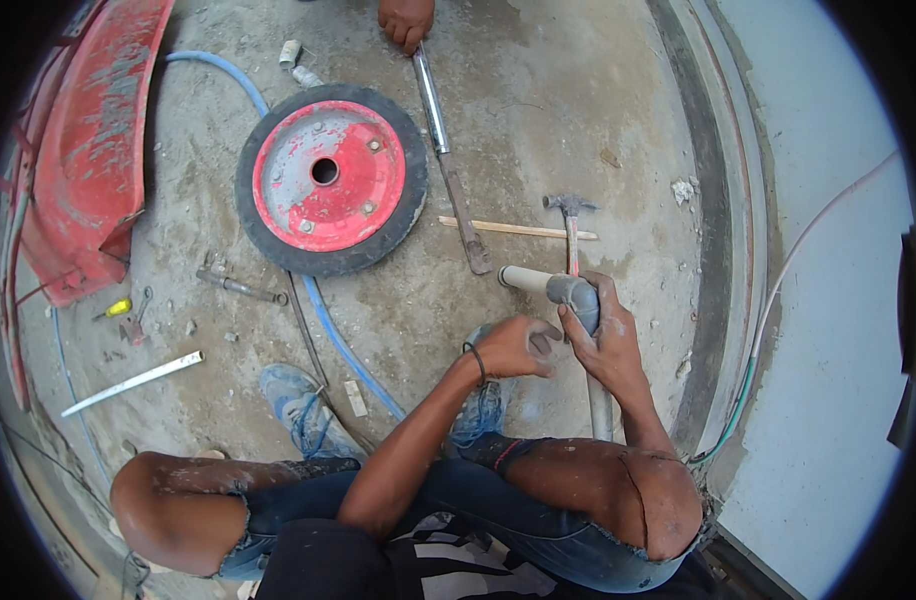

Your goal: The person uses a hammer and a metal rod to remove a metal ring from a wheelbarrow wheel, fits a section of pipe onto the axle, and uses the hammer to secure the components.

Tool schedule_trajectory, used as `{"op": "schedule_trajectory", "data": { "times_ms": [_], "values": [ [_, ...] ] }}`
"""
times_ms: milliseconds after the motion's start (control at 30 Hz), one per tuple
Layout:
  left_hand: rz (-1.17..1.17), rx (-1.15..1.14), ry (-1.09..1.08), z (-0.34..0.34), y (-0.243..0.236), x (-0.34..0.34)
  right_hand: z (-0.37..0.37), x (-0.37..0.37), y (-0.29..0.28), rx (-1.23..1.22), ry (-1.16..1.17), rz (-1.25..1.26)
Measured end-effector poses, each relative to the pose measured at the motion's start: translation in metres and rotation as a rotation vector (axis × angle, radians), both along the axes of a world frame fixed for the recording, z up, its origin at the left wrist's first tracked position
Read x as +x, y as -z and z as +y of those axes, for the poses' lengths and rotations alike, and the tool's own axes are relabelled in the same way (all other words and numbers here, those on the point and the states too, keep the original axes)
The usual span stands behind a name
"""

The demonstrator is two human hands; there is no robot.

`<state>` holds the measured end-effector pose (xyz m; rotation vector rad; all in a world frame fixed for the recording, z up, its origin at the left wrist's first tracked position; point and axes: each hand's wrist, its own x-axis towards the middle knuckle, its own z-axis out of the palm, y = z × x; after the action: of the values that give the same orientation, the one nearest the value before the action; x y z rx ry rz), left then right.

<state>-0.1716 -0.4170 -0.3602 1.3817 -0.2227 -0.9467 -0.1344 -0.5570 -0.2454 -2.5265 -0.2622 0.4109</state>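
Note:
My right hand (610,335) is wrapped around a grey plastic pipe elbow (578,296), its thumb along the near side. A short cream pipe stub (525,279) juts from the elbow to the left. From its lower end a longer grey pipe (600,405) runs down beside my right knee. Just left of the elbow is my left hand (518,347), fingers loosely curled and apart, with nothing visible in them. Beyond the elbow lies a claw hammer (570,203), its head near a thin wooden stick (518,229).
Another person's hand (406,22) grips a metal bar with a flat rusty end (466,225). A red-rimmed wheel (363,215) lies on a blue hose (328,335). Leftward are a red wheelbarrow tray (93,150), a wrench (243,288), a yellow-handled screwdriver (118,308) and a white pipe (133,383).

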Motion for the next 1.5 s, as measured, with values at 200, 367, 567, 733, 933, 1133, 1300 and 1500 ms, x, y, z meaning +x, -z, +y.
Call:
{"op": "schedule_trajectory", "data": {
  "times_ms": [200,367,567,733,933,1133,1300,1500],
  "values": [
    [-0.832,0.785,-0.389,0.032,0.059,0.026,-0.027,-0.003,-0.005,0.157,0.289,0.031],
    [-0.830,0.857,-0.313,0.014,0.080,0.025,-0.047,-0.017,-0.005,0.116,0.371,-0.028],
    [-0.702,0.883,-0.786,0.037,0.072,0.011,-0.044,-0.020,0.009,0.159,0.350,-0.034],
    [-0.732,0.887,-0.727,0.045,0.075,0.019,-0.007,-0.001,-0.003,0.211,0.179,-0.071],
    [-0.745,0.841,-0.779,0.043,0.076,0.014,0.012,0.011,-0.001,0.191,0.078,-0.027],
    [-0.810,0.771,-0.797,0.048,0.076,0.014,0.017,0.013,-0.003,0.223,0.070,-0.034],
    [-0.849,0.735,-0.860,0.047,0.081,0.011,0.018,0.011,0.001,0.248,0.103,-0.048],
    [-0.782,0.761,-0.870,0.044,0.083,0.009,0.014,0.011,0.006,0.213,0.095,-0.097]
  ]
}}
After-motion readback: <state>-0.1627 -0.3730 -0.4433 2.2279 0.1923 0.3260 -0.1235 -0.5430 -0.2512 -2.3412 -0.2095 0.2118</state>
